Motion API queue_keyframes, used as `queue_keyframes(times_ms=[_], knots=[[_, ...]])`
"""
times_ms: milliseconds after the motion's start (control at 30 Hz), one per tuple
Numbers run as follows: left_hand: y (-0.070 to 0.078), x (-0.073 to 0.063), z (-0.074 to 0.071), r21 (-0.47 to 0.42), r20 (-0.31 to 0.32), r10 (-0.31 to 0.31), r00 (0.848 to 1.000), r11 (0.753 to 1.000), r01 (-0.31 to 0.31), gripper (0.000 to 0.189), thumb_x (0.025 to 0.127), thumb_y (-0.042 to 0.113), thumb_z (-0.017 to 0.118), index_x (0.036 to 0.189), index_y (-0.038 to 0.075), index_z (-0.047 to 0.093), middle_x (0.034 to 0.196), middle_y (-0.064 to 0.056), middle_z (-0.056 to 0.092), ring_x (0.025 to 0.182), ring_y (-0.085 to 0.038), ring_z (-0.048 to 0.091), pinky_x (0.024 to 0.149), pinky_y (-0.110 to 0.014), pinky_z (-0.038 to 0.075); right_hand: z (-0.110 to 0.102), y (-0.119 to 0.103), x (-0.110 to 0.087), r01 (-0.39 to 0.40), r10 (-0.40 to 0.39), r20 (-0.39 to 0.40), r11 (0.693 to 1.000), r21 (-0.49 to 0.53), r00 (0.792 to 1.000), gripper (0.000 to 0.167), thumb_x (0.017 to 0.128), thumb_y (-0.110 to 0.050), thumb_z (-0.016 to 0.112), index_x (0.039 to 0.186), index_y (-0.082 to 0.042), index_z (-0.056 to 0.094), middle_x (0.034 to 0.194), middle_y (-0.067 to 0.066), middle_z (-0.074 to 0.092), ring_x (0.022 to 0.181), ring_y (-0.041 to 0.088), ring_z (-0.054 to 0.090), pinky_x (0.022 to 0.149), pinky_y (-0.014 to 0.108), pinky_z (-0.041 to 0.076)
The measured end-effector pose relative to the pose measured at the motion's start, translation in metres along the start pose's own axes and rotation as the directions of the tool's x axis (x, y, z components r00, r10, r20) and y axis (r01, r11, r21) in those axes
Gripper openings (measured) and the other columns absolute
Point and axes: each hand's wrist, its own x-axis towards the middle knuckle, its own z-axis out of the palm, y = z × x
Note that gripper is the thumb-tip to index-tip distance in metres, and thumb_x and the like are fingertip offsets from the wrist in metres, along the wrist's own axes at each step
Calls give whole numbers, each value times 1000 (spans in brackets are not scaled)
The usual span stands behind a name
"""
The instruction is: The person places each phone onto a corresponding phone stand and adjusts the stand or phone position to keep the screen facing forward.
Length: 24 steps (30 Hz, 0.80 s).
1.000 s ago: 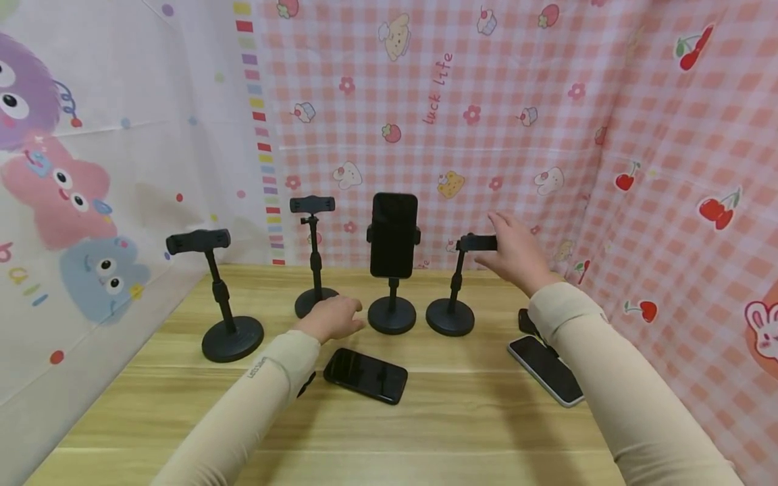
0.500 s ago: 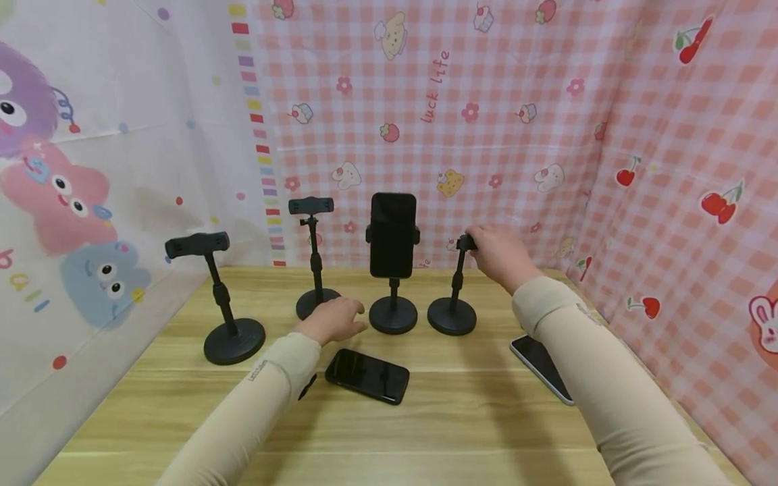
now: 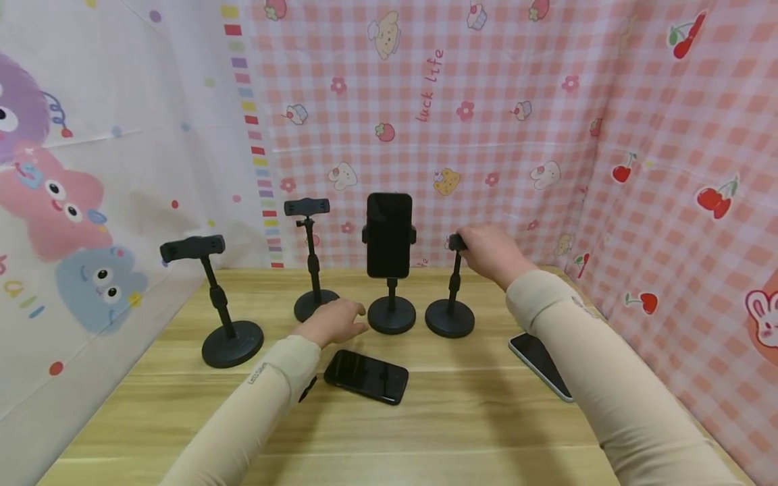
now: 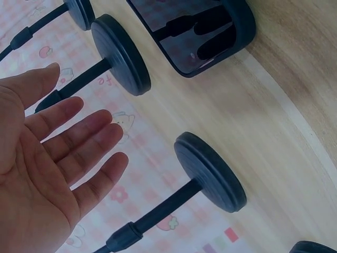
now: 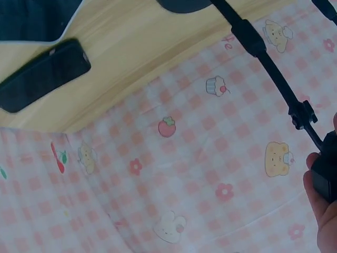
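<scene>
My right hand (image 3: pixel 494 255) grips the dark clamp head (image 3: pixel 457 241) of the rightmost black phone stand (image 3: pixel 450 318); in the right wrist view the fingers curl round the clamp (image 5: pixel 324 176) at the edge of frame. My left hand (image 4: pixel 58 158) holds nothing, its fingers loosely extended, in front of another black phone stand (image 3: pixel 313 264). Just below the left hand, a black smartphone (image 3: pixel 367 376) lies flat on the table. Between the hands, a third stand's clamp holds an upright smartphone (image 3: pixel 390 236).
Another black stand (image 3: pixel 233 343) stands at the left with its clamp tilted. A light-edged phone (image 3: pixel 537 361) lies under the right forearm, and a black phone (image 5: pixel 45 74) lies beside it. Patterned cloth (image 3: pixel 425 148) hangs behind the wooden table (image 3: pixel 437 418).
My right hand has moved left onto the rightmost stand's clamp, and now covers most of it. The left hand has barely moved.
</scene>
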Motion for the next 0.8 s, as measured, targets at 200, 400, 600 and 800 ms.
queue_keyframes(times_ms=[200, 400, 600, 800], knots=[[1, -1, 1, -1, -10, 14, 1000, 1000, -14, 41, 99, 29, 63, 132, 4, 62, 131, -13, 62, 120, -33, 58, 100, -50, 45, -4, -1, 1, 25, -25, 31, 999, -20, 999, 10, 92, -6, 70, 95, -1, 62, 89, 13, 68, 81, 31, 65, 75, 46, 53], [2, 0, 2, 0, -10, 17, 1000, 1000, -17, 41, 99, 29, 63, 131, 4, 63, 129, -13, 63, 119, -33, 59, 99, -50, 45, -8, -4, 3, 25, -23, 63, 999, -38, 998, 9, 92, -6, 69, 94, -1, 62, 87, 13, 67, 80, 31, 65, 74, 45, 53], [3, 1, 4, 5, -9, 14, 1000, 1000, -14, 40, 98, 29, 64, 129, 4, 64, 128, -12, 64, 118, -32, 59, 99, -50, 46, -11, -7, 8, 17, -11, 106, 998, -60, 994, 10, 92, -8, 70, 97, -1, 63, 90, 14, 68, 84, 31, 65, 75, 44, 52], [5, 2, 5, 7, -17, 7, 1000, 1000, -7, 40, 98, 30, 64, 129, 5, 65, 128, -11, 64, 118, -31, 59, 100, -49, 45, -17, -8, 12, -7, 13, 149, 999, -44, 989, 9, 91, -6, 71, 96, -2, 64, 88, 13, 67, 81, 29, 63, 74, 42, 51]])
